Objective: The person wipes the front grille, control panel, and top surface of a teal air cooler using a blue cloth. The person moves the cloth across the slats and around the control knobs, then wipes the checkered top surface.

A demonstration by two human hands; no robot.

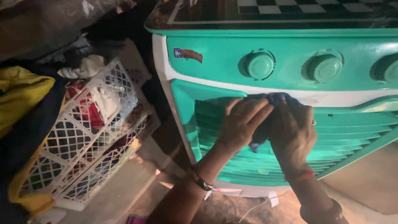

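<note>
Left hand: the left hand [241, 122] lay flat with its fingers spread a little, pressed on the top part of the slats. Its fingertips touched the cloth.
Right hand: the right hand [293, 130] was curled around the cloth and gripped it tight, pushing it against the machine. A ring sat on one finger.
Hands together: the two hands were side by side and touching, both on the same cloth.
Cloth: the blue cloth [277, 99] was bunched up between the hands. A bit stuck out on top, at the white strip, and a bit hung below near the slats.
Machine: the air cooler [215, 58] was green with a white strip across the front. The cloth was at the top of the slatted grille [352, 137], just under the strip.
Knobs: three round green knobs [259, 65] sat in a row above the hands, well apart from them.
Wrists: a dark bangle [202, 181] was on the left wrist and a red thread [304, 176] on the right one.
Basket: a white lattice basket [78, 141] full of clothes stood tipped to the left of the cooler.
Yellow cloth: a yellow cloth [20, 93] lay beside the basket, at the far left.
Top: a black and white checkered board [290, 6] lay on top of the cooler.
</note>
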